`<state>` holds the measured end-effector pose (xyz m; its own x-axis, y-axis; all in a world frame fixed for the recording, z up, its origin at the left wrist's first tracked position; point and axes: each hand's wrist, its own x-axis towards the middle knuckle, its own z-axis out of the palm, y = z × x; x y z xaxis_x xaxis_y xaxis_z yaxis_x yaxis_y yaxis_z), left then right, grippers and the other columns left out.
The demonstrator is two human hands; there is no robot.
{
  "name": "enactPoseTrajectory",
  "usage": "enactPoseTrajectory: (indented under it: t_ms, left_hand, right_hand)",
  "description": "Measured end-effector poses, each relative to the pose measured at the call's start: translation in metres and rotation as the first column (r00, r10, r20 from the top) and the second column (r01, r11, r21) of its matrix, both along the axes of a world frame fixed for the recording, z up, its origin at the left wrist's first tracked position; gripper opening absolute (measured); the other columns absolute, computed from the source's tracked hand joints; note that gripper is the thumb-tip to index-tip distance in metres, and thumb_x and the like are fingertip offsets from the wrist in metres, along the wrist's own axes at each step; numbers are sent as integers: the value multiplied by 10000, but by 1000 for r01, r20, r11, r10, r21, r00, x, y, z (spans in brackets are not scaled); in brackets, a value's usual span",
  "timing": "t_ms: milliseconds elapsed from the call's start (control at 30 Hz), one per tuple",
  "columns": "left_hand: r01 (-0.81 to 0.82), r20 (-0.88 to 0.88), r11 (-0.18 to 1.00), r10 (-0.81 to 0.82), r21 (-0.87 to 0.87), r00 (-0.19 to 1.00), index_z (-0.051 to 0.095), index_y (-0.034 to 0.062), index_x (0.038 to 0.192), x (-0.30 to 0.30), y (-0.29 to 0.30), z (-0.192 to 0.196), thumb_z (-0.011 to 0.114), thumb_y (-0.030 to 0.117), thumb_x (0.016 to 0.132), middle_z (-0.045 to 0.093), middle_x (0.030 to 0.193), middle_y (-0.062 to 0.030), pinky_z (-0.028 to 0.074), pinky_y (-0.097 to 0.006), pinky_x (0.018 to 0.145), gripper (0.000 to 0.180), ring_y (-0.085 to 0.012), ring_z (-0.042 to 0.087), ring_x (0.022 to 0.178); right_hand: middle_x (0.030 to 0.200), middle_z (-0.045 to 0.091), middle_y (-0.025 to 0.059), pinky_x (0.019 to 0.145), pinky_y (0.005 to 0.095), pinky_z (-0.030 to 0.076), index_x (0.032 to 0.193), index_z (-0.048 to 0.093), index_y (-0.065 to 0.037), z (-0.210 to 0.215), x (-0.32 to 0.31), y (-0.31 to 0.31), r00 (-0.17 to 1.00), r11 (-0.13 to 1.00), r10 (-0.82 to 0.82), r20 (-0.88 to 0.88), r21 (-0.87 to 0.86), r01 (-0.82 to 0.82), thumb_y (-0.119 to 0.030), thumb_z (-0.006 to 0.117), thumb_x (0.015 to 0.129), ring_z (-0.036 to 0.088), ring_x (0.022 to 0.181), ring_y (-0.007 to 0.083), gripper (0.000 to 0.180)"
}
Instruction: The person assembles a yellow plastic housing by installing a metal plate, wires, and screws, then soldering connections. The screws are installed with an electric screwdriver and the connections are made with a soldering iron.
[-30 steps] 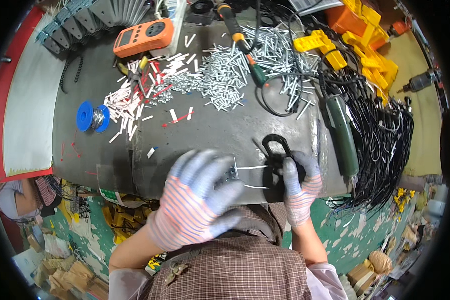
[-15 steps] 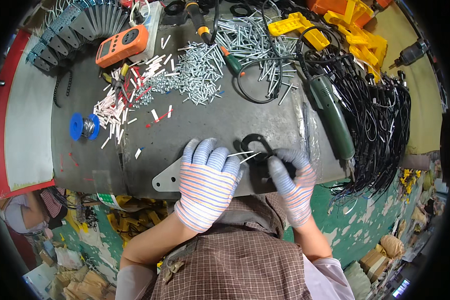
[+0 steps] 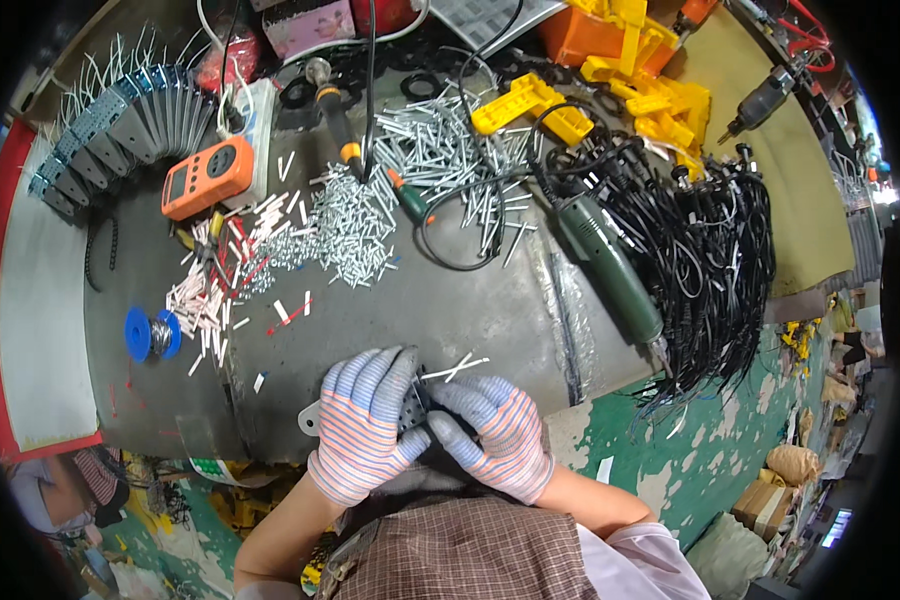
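As left grip (image 3: 365, 425) clasps grey bracket (image 3: 411, 409), long axis crosswise, rounded end (image 3: 308, 413) leftward, right grip (image 3: 500, 435) unclear

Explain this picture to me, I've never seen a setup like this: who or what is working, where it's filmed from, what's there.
There is no machine arm here: a person works with their own two hands, in striped gloves. The camera sits on the person's head and looks down; its fisheye lens bends straight edges.

The left hand holds a grey metal piece with holes. The right hand is close against its other side; its fingertips are partly hidden. Two thin white wires stick out there, crossing.

On the dark work surface lie a pile of screws, a blue spool, an orange meter-like device, a green handheld tool and, on the right, a bundle of black cables.
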<state>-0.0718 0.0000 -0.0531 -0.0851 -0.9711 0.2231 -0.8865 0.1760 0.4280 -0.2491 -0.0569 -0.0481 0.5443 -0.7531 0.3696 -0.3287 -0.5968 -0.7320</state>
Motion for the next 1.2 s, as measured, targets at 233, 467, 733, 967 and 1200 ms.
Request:
enactPoseTrajectory:
  t_ms: [233,467,733,967,1200]
  left_hand:
    - [-10,10,1000,10,-8,1000,530,30,1236,-2,-2,-4,695,459,643,546,1214,-160,374,-473,989,750,-343,502,1137]
    - [-13,-12,1000,13,-12,1000,536,37,1203,-4,-3,-1,770,457,600,554,1182,-156,384,-486,950,772,-346,505,1107]
    - [-34,-84,999,37,33,996,520,32,1280,-5,1,7,800,335,625,561,1214,-187,393,-506,984,775,-378,518,1137]
    - [-37,-97,999,37,9,995,530,35,1256,-5,-6,2,800,344,613,566,1197,-183,408,-504,964,763,-376,528,1115]
    - [-58,-78,998,56,-26,995,537,43,1245,-8,3,12,799,347,612,570,1188,-175,411,-500,961,749,-371,534,1108]
  right_hand:
    - [858,654,144,679,415,521,1047,648,-29,-4,-4,5,998,986,37,44,162,-43,-163,687,834,640,765,337,255]
    - [957,639,155,744,413,530,1090,620,-40,10,-41,-53,849,853,505,-152,240,-464,-221,596,900,628,842,339,264]
    - [1269,583,136,993,423,446,1295,555,-138,64,-125,-331,499,733,-680,-536,-516,443,-260,648,806,556,1157,323,512]
    - [1357,512,148,1056,431,399,1392,459,-163,32,-139,-408,229,661,-658,-718,-405,632,-283,722,747,492,1256,329,707]
    - [1185,565,133,911,474,463,1226,584,-230,59,-127,-356,304,798,-598,-741,-515,313,-211,708,790,553,1137,313,454]
